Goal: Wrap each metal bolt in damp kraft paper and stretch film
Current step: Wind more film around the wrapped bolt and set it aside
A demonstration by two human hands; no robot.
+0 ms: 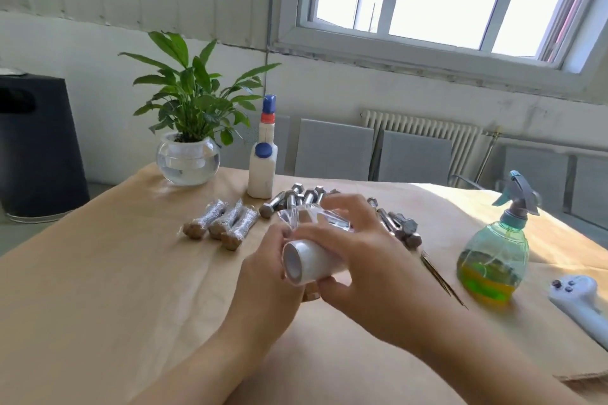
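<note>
Both hands mid-frame, right hand [358, 256] fingers grasping stretch film roll [307, 261], left hand [266, 276] pinching film, three wrapped bolts [220, 223] at 10 o'clock, bare bolts [296, 199] at 12 on worktop [115, 273]

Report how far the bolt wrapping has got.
Done: three wrapped bolts lie side by side on the kraft paper sheet. In hand: the right hand grips the stretch film roll while the left hand steadies it; film is pulled out. Left: a pile of bare bolts behind the hands.
</note>
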